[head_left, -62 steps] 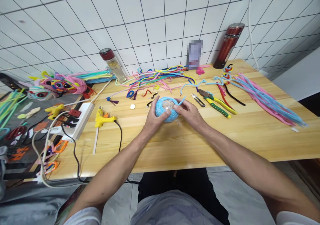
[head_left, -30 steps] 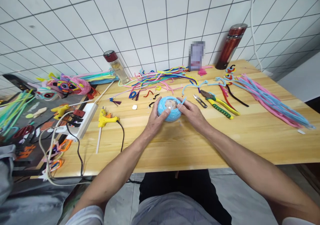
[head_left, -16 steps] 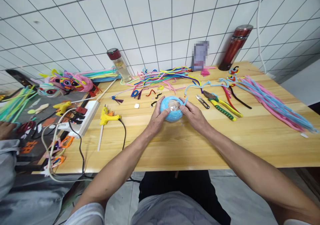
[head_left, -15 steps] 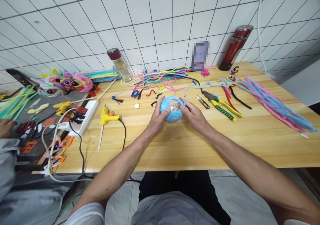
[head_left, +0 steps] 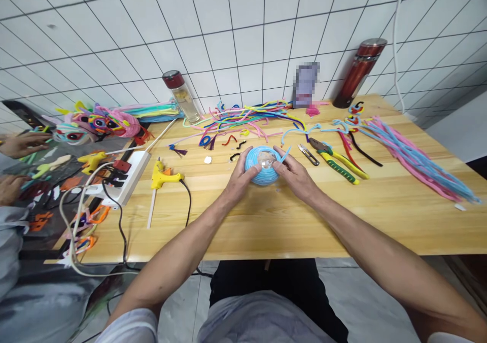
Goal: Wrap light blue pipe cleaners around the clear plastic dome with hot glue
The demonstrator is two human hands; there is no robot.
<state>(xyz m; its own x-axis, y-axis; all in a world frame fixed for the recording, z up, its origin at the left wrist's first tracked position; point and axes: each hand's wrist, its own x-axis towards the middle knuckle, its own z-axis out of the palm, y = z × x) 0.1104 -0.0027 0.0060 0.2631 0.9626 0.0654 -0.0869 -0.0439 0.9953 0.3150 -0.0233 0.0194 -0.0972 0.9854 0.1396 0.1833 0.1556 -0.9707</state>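
Observation:
A round blue coil (head_left: 263, 179), with a clear, shiny middle, is held above the wooden table (head_left: 243, 231). My left hand (head_left: 240, 175) grips its left edge, the thumb lying on the front. My right hand (head_left: 292, 173) closes on its right edge, thumb near the clear middle. From the coil's upper right a short blue end (head_left: 286, 153) sticks up beside my right fingers. Just right of my right hand lie small snips (head_left: 308, 155) and yellow-green pliers (head_left: 338, 163). My fingers behind the coil are mostly hidden.
Left of my hands lie a yellow glue gun (head_left: 166, 177) and a white power strip (head_left: 129, 180) with cords. Pipe cleaners (head_left: 247, 114) run along the back, beside a glass bottle (head_left: 182, 97). A red flask (head_left: 359, 74) stands back right. Another person's hands (head_left: 28, 144) are far left.
The blue end at the coil's upper right now leans further to the right. At the far left, a second hand of the other person has come into view. My hands keep their hold.

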